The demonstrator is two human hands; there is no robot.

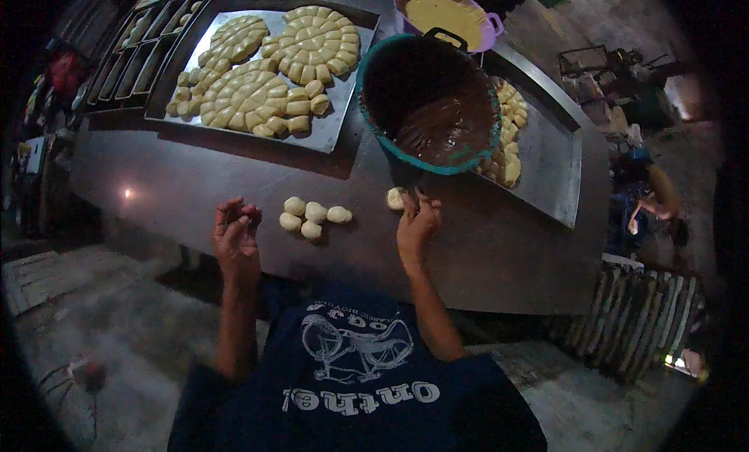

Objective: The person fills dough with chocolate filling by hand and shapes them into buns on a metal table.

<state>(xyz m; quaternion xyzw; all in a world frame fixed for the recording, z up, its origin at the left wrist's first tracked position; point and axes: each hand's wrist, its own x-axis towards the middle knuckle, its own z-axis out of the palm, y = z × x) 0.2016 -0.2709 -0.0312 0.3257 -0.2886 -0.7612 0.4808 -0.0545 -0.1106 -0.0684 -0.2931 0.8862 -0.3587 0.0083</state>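
My left hand [236,232] is raised over the near part of the table, left of a cluster of dough balls [314,211]. Its fingers are loosely curled and apart, with nothing seen in them. My right hand [420,222] is at a single pale dough ball [395,198], right of the cluster. Its fingers are spread, and the fingertips overlap the ball's right side; whether they press on it I cannot tell. Just beyond that hand stands a teal tub [374,128] with a dark brown, glossy paste inside.
A metal tray [341,101] with coiled rows of dough pieces lies at the far left, beside several loaf pans [117,73]. Behind the tub is a purple basin [493,32] of yellow mixture. Another tray [550,159] at right holds dough pieces, partly hidden by the tub.
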